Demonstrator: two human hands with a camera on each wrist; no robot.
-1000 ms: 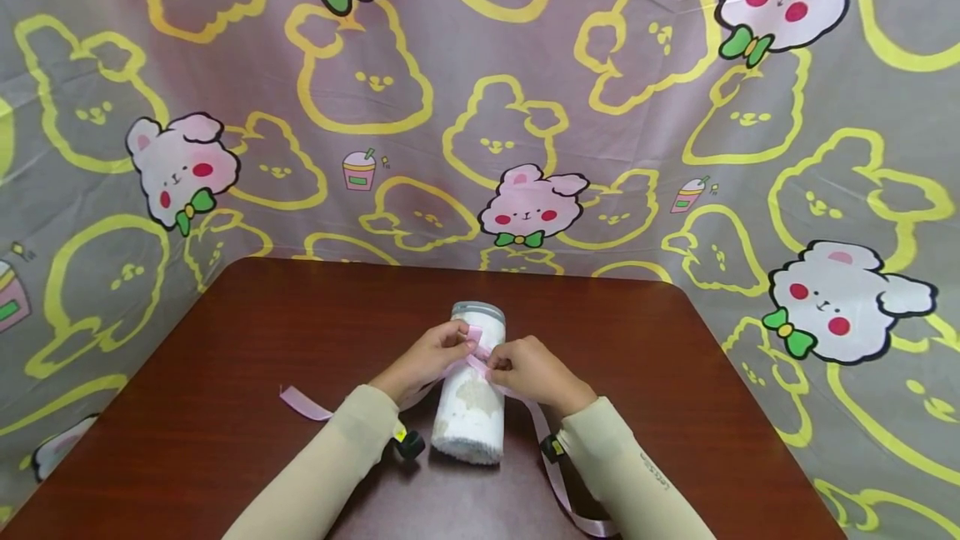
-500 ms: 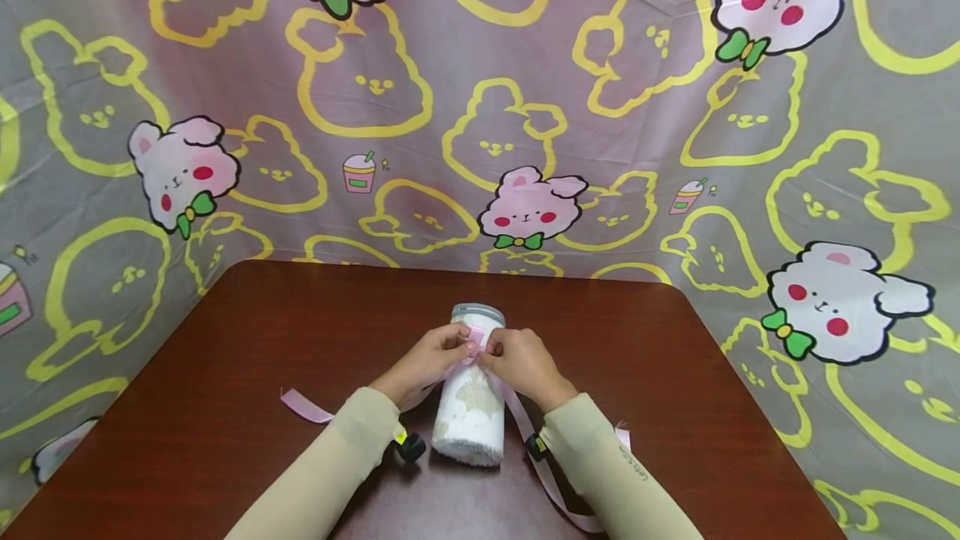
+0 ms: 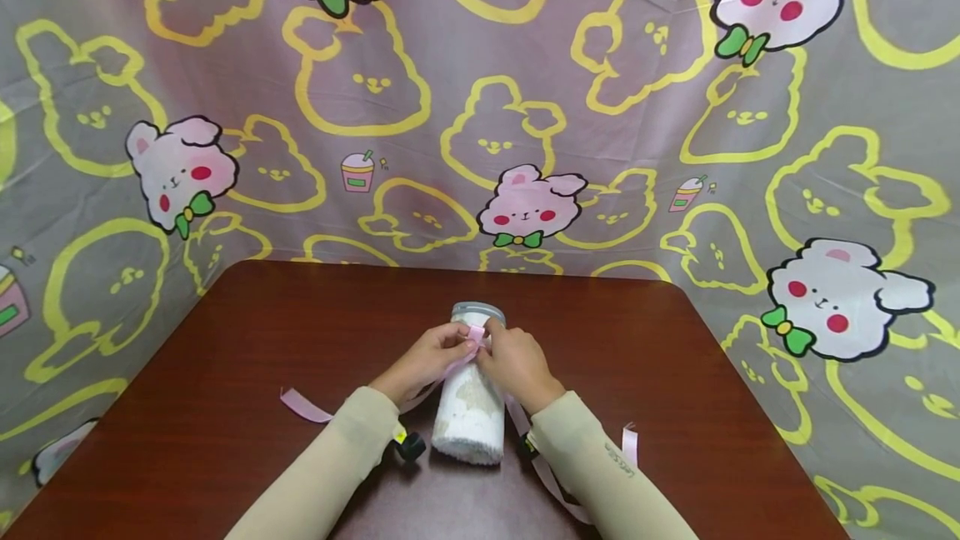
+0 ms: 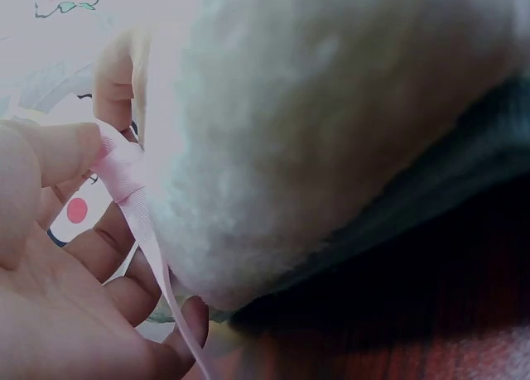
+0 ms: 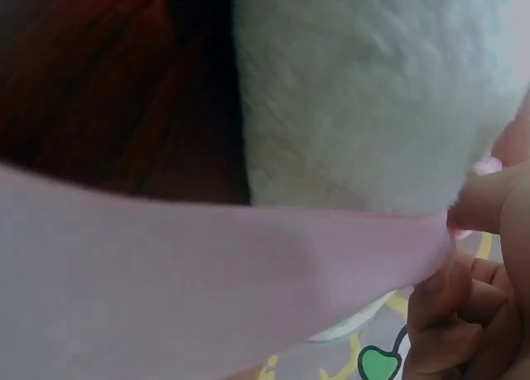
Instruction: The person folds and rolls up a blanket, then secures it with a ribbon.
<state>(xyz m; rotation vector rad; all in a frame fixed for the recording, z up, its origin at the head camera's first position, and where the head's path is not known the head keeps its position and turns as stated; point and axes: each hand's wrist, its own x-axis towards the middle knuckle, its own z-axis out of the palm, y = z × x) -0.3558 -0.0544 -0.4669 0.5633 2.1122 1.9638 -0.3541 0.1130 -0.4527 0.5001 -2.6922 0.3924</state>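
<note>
A white fluffy cylinder point(image 3: 468, 419) with beige patches lies lengthwise on the table, a grey rim point(image 3: 477, 307) at its far end. Pink ribbon point(image 3: 477, 332) crosses its top near that end, with a small loop showing between the hands. My left hand point(image 3: 426, 363) pinches the ribbon between thumb and fingertips; in the left wrist view a folded part of the ribbon point(image 4: 124, 175) shows at the thumb. From the other side, my right hand point(image 3: 521, 367) pinches the ribbon too. The right wrist view has a wide ribbon length point(image 5: 240, 268) running from those fingers point(image 5: 435, 293) across the fluffy surface.
The dark reddish-brown table point(image 3: 247, 340) extends around the cylinder. One ribbon tail point(image 3: 303, 406) lies to the left; another end point(image 3: 630, 445) shows beyond the right sleeve point(image 3: 600, 452). A cartoon-printed cloth point(image 3: 420, 107) hangs behind and at both sides.
My right hand has moved left and slightly up to meet the left fingertips over the ribbon. The right ribbon end has come into view beside the sleeve. My left hand stays nearly still.
</note>
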